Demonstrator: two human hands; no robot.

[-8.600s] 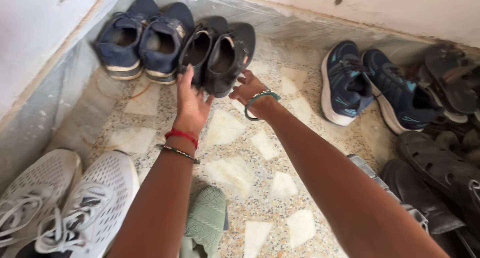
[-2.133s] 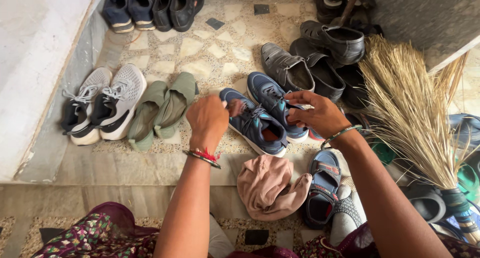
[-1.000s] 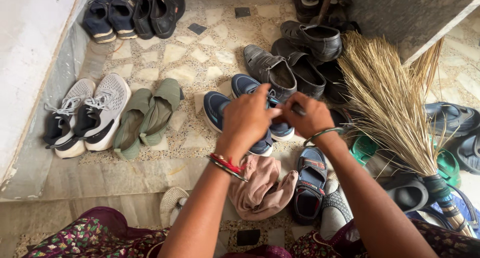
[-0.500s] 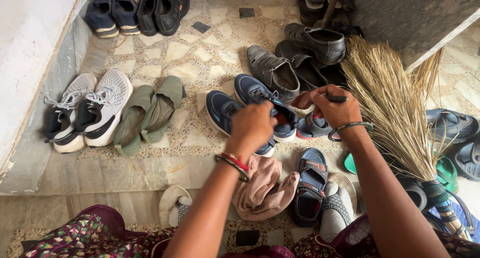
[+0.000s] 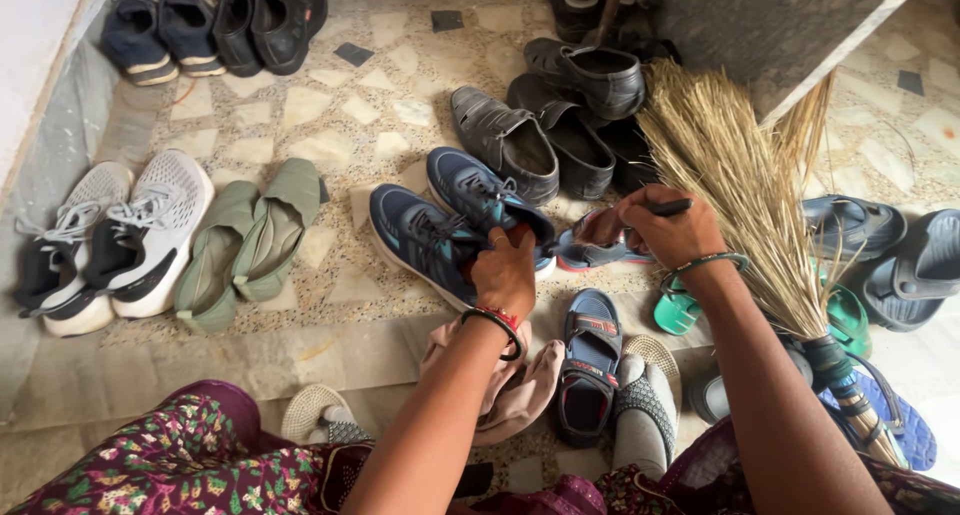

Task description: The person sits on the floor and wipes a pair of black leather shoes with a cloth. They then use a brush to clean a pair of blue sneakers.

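My left hand is closed on the heel ends of a pair of navy sneakers with teal trim, which lie side by side on the speckled floor. To their right, my right hand grips a small blue and red sandal by its dark strap, just beside the sneakers. Both wrists wear bangles. The bristles of a straw broom spread right behind my right hand.
White sneakers and green flats line the left wall side. Grey and black leather shoes lie beyond the sneakers, with two dark pairs at top left. A pink cloth, a blue sandal, green sandals and dark slides crowd the near right.
My left hand has slid back onto the heels of the navy sneakers. My right hand now has the small blue and red sandal in its grip, closer to the broom.
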